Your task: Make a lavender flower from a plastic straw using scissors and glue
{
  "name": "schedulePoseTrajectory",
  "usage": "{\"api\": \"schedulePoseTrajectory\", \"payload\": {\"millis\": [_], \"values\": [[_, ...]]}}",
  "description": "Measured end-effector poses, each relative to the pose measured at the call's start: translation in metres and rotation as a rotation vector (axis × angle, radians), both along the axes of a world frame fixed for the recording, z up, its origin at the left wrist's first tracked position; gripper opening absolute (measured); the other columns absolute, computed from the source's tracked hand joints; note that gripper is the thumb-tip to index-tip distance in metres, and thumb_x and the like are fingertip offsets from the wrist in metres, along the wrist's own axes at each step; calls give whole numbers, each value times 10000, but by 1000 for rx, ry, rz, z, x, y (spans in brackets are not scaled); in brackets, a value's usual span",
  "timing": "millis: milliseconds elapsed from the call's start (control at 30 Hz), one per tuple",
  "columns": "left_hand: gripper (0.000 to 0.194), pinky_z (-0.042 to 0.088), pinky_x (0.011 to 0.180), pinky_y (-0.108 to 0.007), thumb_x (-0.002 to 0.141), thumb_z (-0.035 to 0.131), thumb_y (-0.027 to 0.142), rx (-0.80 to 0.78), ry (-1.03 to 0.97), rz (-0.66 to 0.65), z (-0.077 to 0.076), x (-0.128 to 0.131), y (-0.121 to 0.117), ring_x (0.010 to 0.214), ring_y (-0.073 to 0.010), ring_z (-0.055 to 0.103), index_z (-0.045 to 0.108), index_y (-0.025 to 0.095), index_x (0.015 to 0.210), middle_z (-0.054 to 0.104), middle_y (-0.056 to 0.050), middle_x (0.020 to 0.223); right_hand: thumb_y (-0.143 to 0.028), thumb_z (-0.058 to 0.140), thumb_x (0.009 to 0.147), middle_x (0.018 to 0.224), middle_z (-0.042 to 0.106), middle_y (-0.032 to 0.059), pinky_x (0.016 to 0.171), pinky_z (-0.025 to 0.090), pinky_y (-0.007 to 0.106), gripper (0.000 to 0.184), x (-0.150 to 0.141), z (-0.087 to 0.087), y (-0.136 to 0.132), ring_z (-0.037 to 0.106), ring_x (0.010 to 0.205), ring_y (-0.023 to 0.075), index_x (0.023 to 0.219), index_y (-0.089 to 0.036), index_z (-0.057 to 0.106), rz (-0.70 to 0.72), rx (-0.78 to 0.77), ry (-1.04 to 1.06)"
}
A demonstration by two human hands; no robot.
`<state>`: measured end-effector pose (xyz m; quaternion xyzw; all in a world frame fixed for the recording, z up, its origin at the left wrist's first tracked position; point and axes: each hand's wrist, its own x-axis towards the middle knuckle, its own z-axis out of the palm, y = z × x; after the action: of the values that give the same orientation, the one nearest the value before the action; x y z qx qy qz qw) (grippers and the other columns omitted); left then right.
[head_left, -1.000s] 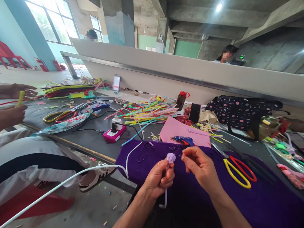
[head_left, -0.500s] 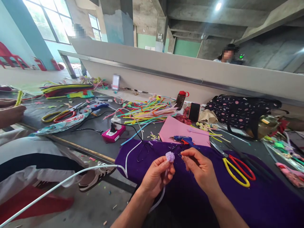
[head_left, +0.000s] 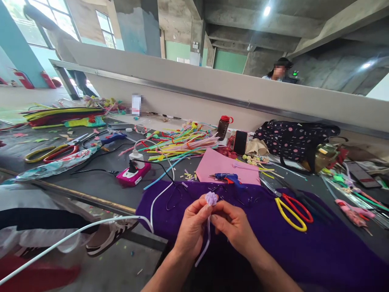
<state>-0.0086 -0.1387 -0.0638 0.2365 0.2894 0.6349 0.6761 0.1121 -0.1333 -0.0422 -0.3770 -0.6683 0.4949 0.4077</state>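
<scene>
My left hand (head_left: 192,227) is closed around a lilac pipe cleaner (head_left: 204,243) just below the small coiled flower head (head_left: 211,198) at its top. My right hand (head_left: 232,226) has its fingers pinched on the same stem right under the flower head, touching my left hand. The loose end of the pipe cleaner hangs down between my wrists. Both hands are held over a purple cloth (head_left: 304,251) that covers the near table edge.
A blue glue gun (head_left: 227,177) lies on a pink sheet (head_left: 225,164) behind my hands. Red and yellow scissors (head_left: 291,207) lie to the right. A pile of coloured pipe cleaners (head_left: 182,144), a pink power strip (head_left: 133,174), a bottle (head_left: 222,127) and a dotted bag (head_left: 291,140) sit farther back. A person sits at left.
My right hand moved left and joined my left hand on the stem under the flower head. The view shifted right, so the neighbour's hands left the frame.
</scene>
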Motion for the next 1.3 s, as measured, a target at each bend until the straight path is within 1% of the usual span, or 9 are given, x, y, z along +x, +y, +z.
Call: {"api": "schedulePoseTrajectory", "payload": {"millis": [100,267,367,467,633,900,1067,1167,1300], "values": [[234,385,396,-192,633,748,294,-8,-3,-22,-1,3,0,480,-87,504,676,141,795,616,-3,682,-358,587,800,540,493,-57,452,366,202,187,-4,-2,2,466,462,84,743,-180,580,-6,-22,29],[183,407,403,-195,646,734,276,5,-13,-19,-6,2,1,439,-77,471,665,148,757,544,34,554,-362,554,838,559,536,-49,450,364,199,216,-1,-3,4,468,440,74,733,-174,568,35,-85,101],[153,432,445,-201,633,737,223,10,-3,-23,-7,0,0,445,-60,455,666,149,747,577,30,598,-385,554,838,634,578,-30,417,345,189,242,2,-2,4,458,422,59,728,-170,566,59,-172,143],[114,429,480,-201,646,721,203,8,11,-39,-7,0,0,453,-59,485,660,143,722,617,13,647,-390,559,838,609,575,-30,394,305,180,270,5,-2,5,428,397,46,695,-161,559,81,-220,150],[126,421,507,-218,674,700,232,23,15,-77,-7,-1,0,453,-94,530,657,134,741,613,6,557,-383,567,831,573,550,-36,371,252,174,288,7,-6,7,383,374,34,656,-157,536,117,-300,166],[140,411,497,-223,681,699,222,37,27,-90,-8,-2,2,443,-94,534,652,124,769,623,-6,605,-394,565,826,565,536,-36,361,228,176,294,8,-10,10,366,371,36,657,-157,527,155,-326,160],[125,387,453,-200,697,685,220,51,41,-87,-7,-2,1,423,-71,495,649,122,766,589,11,592,-335,631,795,563,542,-44,394,238,178,237,6,-9,7,378,396,33,666,-147,565,137,-305,169],[144,394,449,-210,698,684,247,58,55,-112,-8,-3,1,403,-85,506,647,129,773,579,15,559,-326,612,814,544,541,-36,385,213,180,263,7,-11,7,377,393,32,635,-139,570,171,-360,231],[152,433,514,-214,703,683,249,32,20,-159,-10,-4,2,482,-105,555,670,120,783,598,-7,581,-346,585,819,529,559,-25,350,180,177,236,11,-18,11,357,353,32,711,-136,605,212,-430,281]]}}
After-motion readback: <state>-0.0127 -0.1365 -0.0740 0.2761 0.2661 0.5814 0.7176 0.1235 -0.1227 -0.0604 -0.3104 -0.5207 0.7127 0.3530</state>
